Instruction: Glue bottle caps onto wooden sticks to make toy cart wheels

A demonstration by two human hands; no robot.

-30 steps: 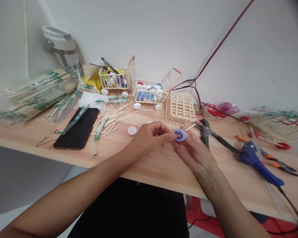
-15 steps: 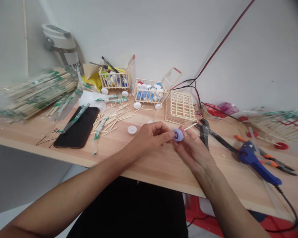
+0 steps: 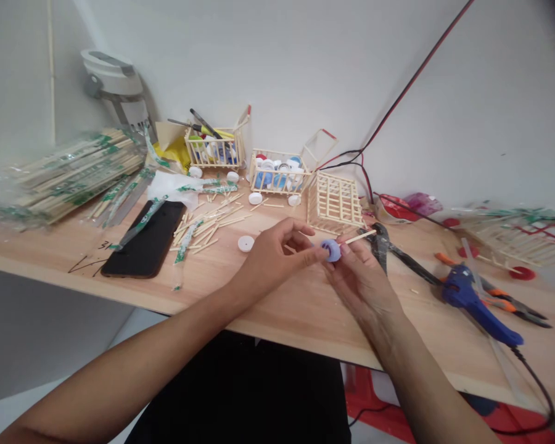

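Blue cap (image 3: 332,250) in right hand (image 3: 364,279), stick cage (image 3: 336,202) behind, phone (image 3: 150,248), glue gun (image 3: 483,308)

Pale grey-white wall (image 3: 296,74) right across the back, softly lit — and a red-and-black cable (image 3: 416,78) climbs it towards upper right! Below runs the wood-grain tabletop (image 3: 277,317), front edge slanting down rightward — pale floor (image 3: 9,422) lower left, red plastic (image 3: 393,420) underneath at right.
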